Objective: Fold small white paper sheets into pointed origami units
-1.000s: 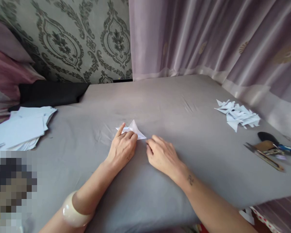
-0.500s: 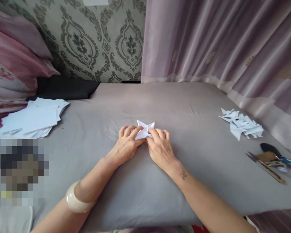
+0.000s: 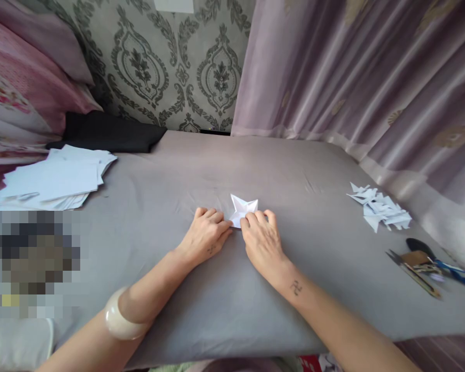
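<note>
Paper (image 3: 242, 207), white and folded into points, is lying on grey cloth (image 3: 217, 305), seemingly centred for easy reach from both sides. The left hand (image 3: 206, 231) is pinching its near left corner in a narrow grip; the right hand (image 3: 262, 233) is holding its near right side from above. White sheets (image 3: 62, 175) are resting leftward, apparently leaving working room.

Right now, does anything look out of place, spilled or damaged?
The paper stack at the left looks askew: its edges do not line up. No spill or damage shows; a pixelated patch hides part of the left.
</note>
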`<state>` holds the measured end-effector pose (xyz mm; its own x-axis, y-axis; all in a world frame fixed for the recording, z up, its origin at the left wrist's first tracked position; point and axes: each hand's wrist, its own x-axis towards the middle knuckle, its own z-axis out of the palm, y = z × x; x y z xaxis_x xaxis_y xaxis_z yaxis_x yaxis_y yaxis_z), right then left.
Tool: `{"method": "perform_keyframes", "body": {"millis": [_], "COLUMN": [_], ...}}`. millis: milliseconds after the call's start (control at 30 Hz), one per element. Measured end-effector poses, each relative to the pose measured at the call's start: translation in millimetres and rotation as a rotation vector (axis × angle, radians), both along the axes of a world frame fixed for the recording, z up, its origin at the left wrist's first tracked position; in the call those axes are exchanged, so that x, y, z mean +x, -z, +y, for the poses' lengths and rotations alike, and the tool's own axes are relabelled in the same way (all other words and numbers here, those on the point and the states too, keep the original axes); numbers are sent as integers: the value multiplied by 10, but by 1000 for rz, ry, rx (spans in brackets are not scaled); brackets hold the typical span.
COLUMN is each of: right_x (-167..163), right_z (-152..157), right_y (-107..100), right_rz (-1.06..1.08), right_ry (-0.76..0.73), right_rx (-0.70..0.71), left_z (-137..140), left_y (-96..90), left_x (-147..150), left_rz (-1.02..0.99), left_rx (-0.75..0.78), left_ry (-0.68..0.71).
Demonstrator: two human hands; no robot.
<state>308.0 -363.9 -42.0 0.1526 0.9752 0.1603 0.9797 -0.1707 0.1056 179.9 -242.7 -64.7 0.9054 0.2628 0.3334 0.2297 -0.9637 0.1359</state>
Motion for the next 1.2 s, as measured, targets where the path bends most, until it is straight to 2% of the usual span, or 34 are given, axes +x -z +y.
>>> {"method": "perform_keyframes", "body": {"millis": [133,300,567,767,1000,1200], "right_x": [34,79,212,325,324,320], "right_z": [20,39,84,193,312,392], "right_y": [23,47,34,-44,-145,-226], "right_rz": [4,-14,74,224,250,294], "right_ry": [-65,-118,-144,-93,-48,12], "right_rx": [-20,-38,-32,-99,-187,-271], "left_z": [-21,-33,-89,-102,-108,-115], "left_y": [52,5,15,42,69,85], "left_x": [12,1,21,59,89,100], "left_rz": [19,33,23,44,34,35], "left_rx": [20,48,-76,-244,-209,-249], "left_ry": [3,-14,-118,-239,-248,-281]}}
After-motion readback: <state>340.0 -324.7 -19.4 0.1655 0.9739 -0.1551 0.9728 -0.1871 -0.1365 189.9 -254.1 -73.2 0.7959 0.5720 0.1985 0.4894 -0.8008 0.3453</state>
